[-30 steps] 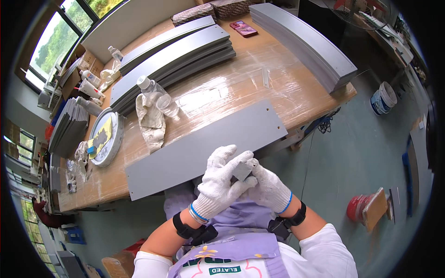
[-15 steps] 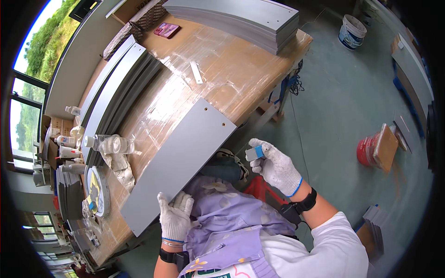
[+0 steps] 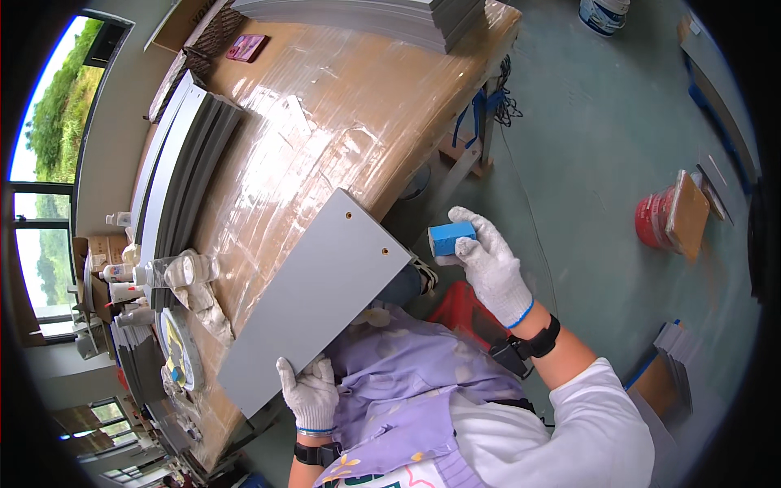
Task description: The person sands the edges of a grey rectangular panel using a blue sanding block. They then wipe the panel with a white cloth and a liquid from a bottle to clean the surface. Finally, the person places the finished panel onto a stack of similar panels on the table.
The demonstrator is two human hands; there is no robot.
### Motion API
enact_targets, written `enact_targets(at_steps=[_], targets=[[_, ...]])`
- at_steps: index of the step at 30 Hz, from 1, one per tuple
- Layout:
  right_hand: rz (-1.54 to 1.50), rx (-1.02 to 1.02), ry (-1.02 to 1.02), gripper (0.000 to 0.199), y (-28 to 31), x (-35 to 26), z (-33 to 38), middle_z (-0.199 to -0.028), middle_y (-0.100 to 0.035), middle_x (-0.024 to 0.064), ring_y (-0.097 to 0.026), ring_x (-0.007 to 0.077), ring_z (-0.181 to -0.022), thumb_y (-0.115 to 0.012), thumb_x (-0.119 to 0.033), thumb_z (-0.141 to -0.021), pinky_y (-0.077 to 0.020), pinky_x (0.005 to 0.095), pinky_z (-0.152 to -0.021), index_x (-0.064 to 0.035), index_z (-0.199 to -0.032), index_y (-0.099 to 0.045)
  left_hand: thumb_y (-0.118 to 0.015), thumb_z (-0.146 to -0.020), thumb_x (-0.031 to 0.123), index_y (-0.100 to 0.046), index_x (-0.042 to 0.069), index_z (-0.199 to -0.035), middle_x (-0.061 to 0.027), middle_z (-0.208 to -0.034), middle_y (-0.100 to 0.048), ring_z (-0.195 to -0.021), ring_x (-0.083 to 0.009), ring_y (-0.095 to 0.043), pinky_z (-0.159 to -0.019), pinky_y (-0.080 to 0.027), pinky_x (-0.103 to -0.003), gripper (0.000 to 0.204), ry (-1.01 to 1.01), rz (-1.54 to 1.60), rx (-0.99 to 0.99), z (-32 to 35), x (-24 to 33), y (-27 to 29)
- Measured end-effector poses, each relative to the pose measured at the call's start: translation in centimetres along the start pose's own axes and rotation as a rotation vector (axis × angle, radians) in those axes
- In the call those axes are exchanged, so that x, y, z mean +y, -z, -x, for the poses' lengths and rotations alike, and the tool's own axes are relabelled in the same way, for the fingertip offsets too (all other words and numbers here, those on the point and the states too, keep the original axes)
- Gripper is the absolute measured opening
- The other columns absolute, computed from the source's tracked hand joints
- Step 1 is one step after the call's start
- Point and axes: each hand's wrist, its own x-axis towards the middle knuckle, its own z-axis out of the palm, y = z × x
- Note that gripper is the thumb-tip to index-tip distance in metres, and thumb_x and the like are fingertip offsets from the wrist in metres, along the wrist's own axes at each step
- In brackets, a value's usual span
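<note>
A flat grey panel (image 3: 305, 305) with two small brass-coloured holes near its far end lies slantwise over the near edge of the table, partly overhanging it. My left hand (image 3: 311, 396), in a white knit glove, grips the panel's near edge, thumb on top and fingers tucked partly out of sight. To the right of the panel, in the air and apart from it, my gloved right hand (image 3: 495, 276) pinches a small blue block (image 3: 452, 238), which looks like a sanding block, between thumb and fingers.
The plastic-wrapped table (image 3: 358, 106) carries stacked grey panels (image 3: 183, 163) at left and more (image 3: 423, 20) at the far end. A phone (image 3: 246, 48), a clear bottle (image 3: 183, 270) and a round white tray (image 3: 191, 350) sit there too. A red bucket (image 3: 653, 220) stands on the floor.
My right hand has turned, so the block's blue face now shows broadly. My left hand stays at the panel's edge. The view has shifted, and the panel's far end appears slightly lower.
</note>
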Motion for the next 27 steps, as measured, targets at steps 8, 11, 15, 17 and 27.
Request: enact_targets(at_steps=[8,11,15,17,27], targets=[[0.163,-0.092,0.269,0.056,-1.0,2.5,0.6,-0.125,-0.057,0.0129,-0.057,0.0172,-0.114,-0.065,-0.012,-0.096,-0.0470,0.0312,-0.101,0.0031,-0.143,-0.039,-0.065,-0.096,0.036,-0.063,0.008,-0.106,-0.0059,-0.091,-0.070,-0.078,-0.0178,-0.065,-0.073,-0.063,-0.033,0.030,0.041,0.009,-0.044,-0.2,-0.1,-0.1],[0.259,-0.110,0.238,0.055,-1.1,2.2,0.3,-0.124,-0.058,0.0136,-0.058,0.0173,-0.113,-0.065,-0.014,-0.096,-0.0484,0.0310,-0.100,0.0032,-0.142,-0.040,-0.060,-0.098,0.039,-0.061,0.010,-0.108,-0.0012,-0.077,-0.055,-0.074,-0.0166,-0.057,-0.068,-0.060,-0.034,0.031,0.030,0.038,0.017,0.0,-0.2,-0.9],[0.624,-0.068,0.299,0.054,0.1,2.1,-0.4,-0.125,-0.059,0.0151,-0.058,0.0185,-0.115,-0.065,-0.016,-0.096,-0.0494,0.0322,-0.099,0.0030,-0.141,-0.042,-0.060,-0.098,0.039,-0.061,0.010,-0.109,-0.0015,-0.081,-0.059,-0.074,-0.0162,-0.057,-0.067,-0.060,-0.034,0.031,0.020,0.028,0.020,0.1,-0.1,-1.2],[0.424,-0.076,0.273,0.053,-0.5,1.8,-0.2,-0.129,-0.058,0.0154,-0.059,0.0196,-0.117,-0.066,-0.015,-0.095,-0.0489,0.0329,-0.100,0.0024,-0.140,-0.044,-0.060,-0.098,0.039,-0.061,0.010,-0.110,-0.0017,-0.083,-0.061,-0.075,-0.0160,-0.057,-0.067,-0.060,-0.034,0.031,0.023,0.037,0.039,0.1,-0.1,-1.3],[0.301,-0.077,0.286,0.054,-0.9,1.2,-0.5,-0.129,-0.058,0.0148,-0.059,0.0203,-0.116,-0.067,-0.015,-0.094,-0.0493,0.0330,-0.099,0.0040,-0.140,-0.044,-0.062,-0.098,0.034,-0.063,0.007,-0.107,-0.0066,-0.090,-0.070,-0.077,-0.0176,-0.066,-0.072,-0.063,-0.033,0.028,0.041,0.016,-0.091,-0.1,0.0,-0.5]])
